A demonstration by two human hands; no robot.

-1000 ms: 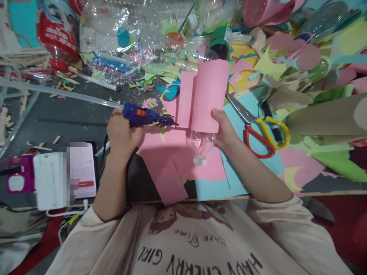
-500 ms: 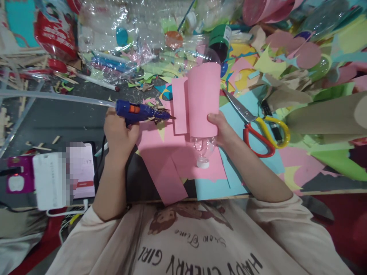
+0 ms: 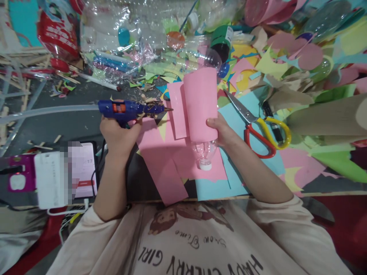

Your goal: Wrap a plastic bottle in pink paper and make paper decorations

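Note:
My left hand [image 3: 117, 131] grips a blue glue gun [image 3: 129, 109] with an orange trigger; its nozzle points right, close to the loose edge of a pink paper sheet [image 3: 200, 101]. That pink sheet is wrapped round a clear plastic bottle [image 3: 204, 151], whose white cap points toward me. My right hand [image 3: 222, 130] holds the wrapped bottle from its right side. A long clear glue stick [image 3: 48, 112] sticks out of the gun's back to the left. More pink paper [image 3: 163, 156] lies flat under the bottle.
Red-and-yellow scissors [image 3: 258, 128] lie open just right of my right hand on light blue paper [image 3: 243, 105]. A phone and white power bank [image 3: 65, 173] sit at the left. Paper scraps, clear bags and bottles crowd the far side. A brown roll [image 3: 327, 116] lies at the right.
My left hand has pulled the glue gun to the left, away from the paper's edge. The wrapped bottle has shifted slightly left and toward me.

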